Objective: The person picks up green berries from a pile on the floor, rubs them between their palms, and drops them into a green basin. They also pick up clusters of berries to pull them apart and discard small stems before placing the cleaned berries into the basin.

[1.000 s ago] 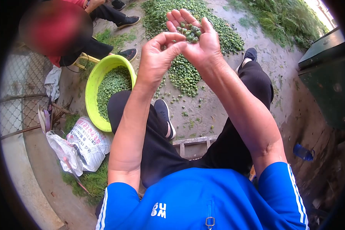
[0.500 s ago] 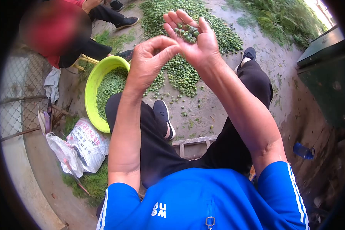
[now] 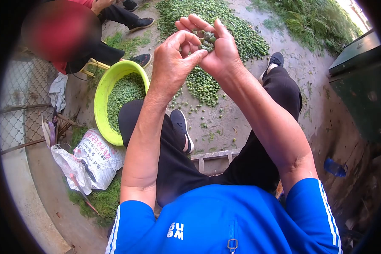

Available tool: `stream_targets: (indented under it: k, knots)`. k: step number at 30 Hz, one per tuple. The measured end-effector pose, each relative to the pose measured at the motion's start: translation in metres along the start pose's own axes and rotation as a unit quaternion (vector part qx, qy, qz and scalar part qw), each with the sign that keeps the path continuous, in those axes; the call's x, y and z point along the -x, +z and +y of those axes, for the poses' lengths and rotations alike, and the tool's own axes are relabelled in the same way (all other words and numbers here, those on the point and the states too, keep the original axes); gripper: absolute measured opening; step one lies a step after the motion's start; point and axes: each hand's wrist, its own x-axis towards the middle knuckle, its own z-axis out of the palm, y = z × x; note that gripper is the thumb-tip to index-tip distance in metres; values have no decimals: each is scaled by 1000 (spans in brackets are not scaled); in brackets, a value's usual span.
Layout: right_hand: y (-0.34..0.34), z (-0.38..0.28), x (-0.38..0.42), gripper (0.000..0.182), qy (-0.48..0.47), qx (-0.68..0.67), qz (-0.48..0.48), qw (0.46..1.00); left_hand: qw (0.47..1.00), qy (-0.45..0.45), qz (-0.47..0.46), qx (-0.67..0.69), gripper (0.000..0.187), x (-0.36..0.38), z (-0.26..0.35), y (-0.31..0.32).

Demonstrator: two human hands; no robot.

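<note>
My right hand (image 3: 222, 50) is palm up and cupped, with several small round green fruits (image 3: 208, 38) lying in it. My left hand (image 3: 177, 59) is against it, its index finger and thumb curled over the edge of the palm beside the fruits. Whatever the left fingertips hold is hidden. Beyond and below both hands, a broad heap of the same green fruits (image 3: 245, 38) is spread over the ground. By my left knee stands a yellow-green tub (image 3: 100, 106), tilted and partly filled with smaller-looking green fruits (image 3: 125, 95).
Feathery green stalks (image 3: 300, 21) are piled at the back right. A dark green metal box (image 3: 360, 80) stands at the right, near a blue plastic container (image 3: 335, 167). White sacks (image 3: 99, 158) lie at the left. Another person in red (image 3: 61, 31) sits at the upper left.
My left hand has moved right and slightly up, its fingers now reaching over the right palm. The right hand's fingers have curled more around the fruits.
</note>
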Motion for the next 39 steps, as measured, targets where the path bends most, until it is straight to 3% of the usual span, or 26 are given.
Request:
stream_targets:
  k: [6,12,22,25,27,32,35,37,39]
  knots:
    - [-1,-1,-2,60,2,15,-15,1000,995,1,-66,70,15,-1,-9,-4]
    - [-3,3,0,59,15,31,-8,999,994,22,-53,91,16,-1,-6,2]
    - [-8,5,-3,58,2,48,9,999,998,19,-63,20,19,1,-2,10]
    - [-8,6,-3,57,13,14,5,1000,991,16,-40,129,16,1,-11,8]
    - [-7,5,-4,57,16,-33,0,999,903,-115,-113,399,15,0,-15,-3]
    - [-6,6,0,58,28,-19,8,999,908,-104,-122,387,16,3,-21,-4]
    - [-5,6,0,58,26,-91,29,995,895,-104,-131,415,17,3,-21,-7]
    - [-5,4,0,58,25,-76,23,997,973,-10,-71,220,17,8,-15,1]
    - [-5,2,1,57,22,-57,21,998,988,-1,-50,143,17,9,-4,2]
